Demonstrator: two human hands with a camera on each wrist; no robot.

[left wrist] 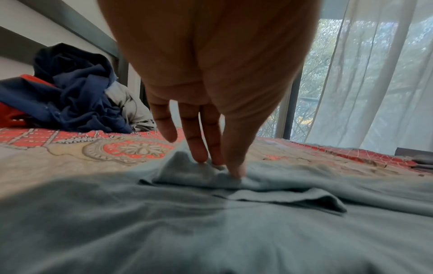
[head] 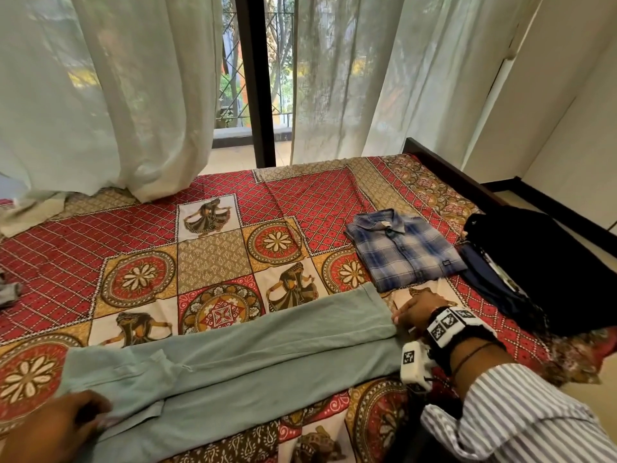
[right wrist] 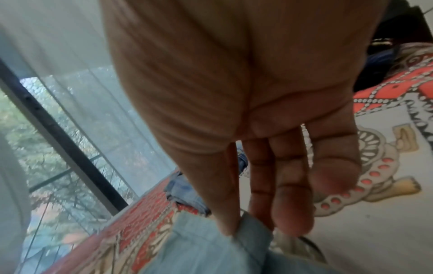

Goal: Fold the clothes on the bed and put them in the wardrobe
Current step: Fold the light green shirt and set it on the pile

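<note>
With pale green garment (head: 233,355) spread lengthwise along near edge of bed (head: 213,248), mid-fold: left hand (head: 56,426) pinching one end, right hand (head: 417,312) pinching the other. Next, probably: lifting both ends together, matching edges, then stacking by folded plaid shirt (head: 404,248).

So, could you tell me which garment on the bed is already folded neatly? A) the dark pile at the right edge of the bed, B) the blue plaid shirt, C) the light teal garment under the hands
B: the blue plaid shirt lies as a flat buttoned rectangle, while the light teal garment is stretched out long and the dark pile is heaped.
</note>
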